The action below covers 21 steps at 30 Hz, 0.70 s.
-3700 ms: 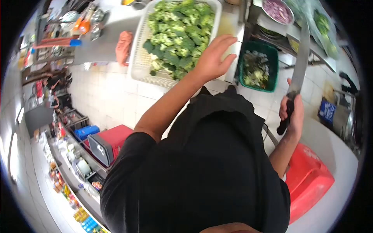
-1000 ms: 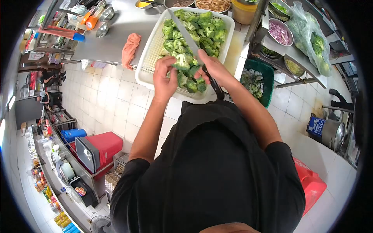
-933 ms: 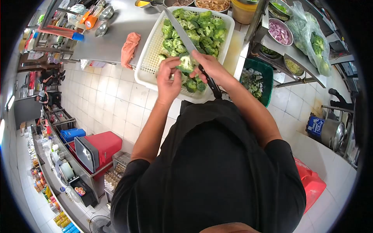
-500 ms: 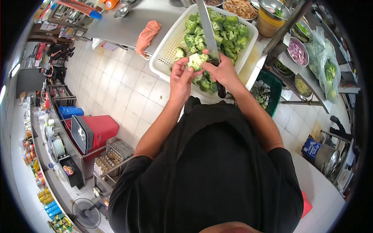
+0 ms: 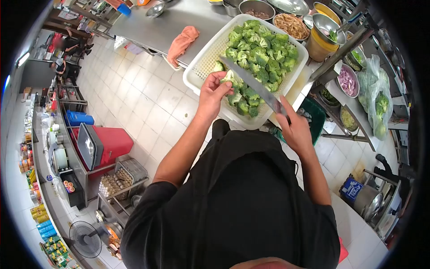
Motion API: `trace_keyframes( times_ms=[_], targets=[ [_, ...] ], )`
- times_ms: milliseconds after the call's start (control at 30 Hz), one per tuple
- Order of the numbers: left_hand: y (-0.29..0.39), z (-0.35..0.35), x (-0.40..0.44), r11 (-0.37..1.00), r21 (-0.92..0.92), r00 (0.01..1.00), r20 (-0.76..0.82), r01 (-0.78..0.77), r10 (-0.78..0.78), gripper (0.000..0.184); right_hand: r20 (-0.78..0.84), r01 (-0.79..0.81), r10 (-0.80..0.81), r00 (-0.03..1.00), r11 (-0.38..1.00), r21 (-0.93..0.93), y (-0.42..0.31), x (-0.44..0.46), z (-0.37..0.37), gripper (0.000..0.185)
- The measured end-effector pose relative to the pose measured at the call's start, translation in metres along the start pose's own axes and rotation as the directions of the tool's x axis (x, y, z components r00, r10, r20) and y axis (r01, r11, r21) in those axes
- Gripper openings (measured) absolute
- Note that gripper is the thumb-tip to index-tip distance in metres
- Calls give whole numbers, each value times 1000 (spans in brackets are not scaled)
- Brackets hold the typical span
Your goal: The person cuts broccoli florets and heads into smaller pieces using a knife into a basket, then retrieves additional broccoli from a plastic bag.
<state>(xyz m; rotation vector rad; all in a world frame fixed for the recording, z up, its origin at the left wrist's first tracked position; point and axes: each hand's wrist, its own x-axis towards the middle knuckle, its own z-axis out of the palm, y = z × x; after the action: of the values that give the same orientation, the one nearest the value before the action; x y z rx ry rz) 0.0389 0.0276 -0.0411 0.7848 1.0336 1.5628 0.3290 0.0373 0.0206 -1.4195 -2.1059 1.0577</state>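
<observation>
My left hand (image 5: 213, 93) is closed on a broccoli floret (image 5: 230, 78) above the near left part of a white plastic basket (image 5: 191, 76). In my right hand (image 5: 295, 127) is a large knife (image 5: 260, 86), gripped at its handle. The blade slants up and left across the basket, its far end close to the held floret; whether it touches I cannot tell. Many cut broccoli florets (image 5: 262, 49) fill the basket's middle and right side. Its perforated left side shows bare plastic.
A salmon-coloured cloth (image 5: 182, 44) lies on the steel table (image 5: 168, 24) left of the basket. Bowls, including one of brown strips (image 5: 291, 26), stand beyond it. At right are a metal post (image 5: 336, 54), chopped purple onion (image 5: 346, 82) and a bagged vegetable (image 5: 378, 105). A green bin (image 5: 317, 117) stands below.
My right hand has moved away from the floret, right and down, and the knife has swung from nearly upright to a slant. The left hand still holds the floret. The camera view has shifted.
</observation>
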Motion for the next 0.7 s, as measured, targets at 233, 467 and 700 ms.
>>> trace_keyframes(
  times_ms=[233, 467, 700],
  targets=[
    [15, 9, 8, 986, 161, 998, 38, -50, 45, 33, -84, 86, -98, 992, 987, -138, 28, -40, -2, 52],
    [13, 27, 18, 963, 258, 997, 25, -71, 67, 39, -152, 29, -53, 987, 987, -157, 20, -26, 6, 52],
    [3, 32, 18, 908, 392, 986, 129, -146, 103, 48, -204, -18, 13, 979, 1000, -25, 24, 6, 14, 55]
  ],
)
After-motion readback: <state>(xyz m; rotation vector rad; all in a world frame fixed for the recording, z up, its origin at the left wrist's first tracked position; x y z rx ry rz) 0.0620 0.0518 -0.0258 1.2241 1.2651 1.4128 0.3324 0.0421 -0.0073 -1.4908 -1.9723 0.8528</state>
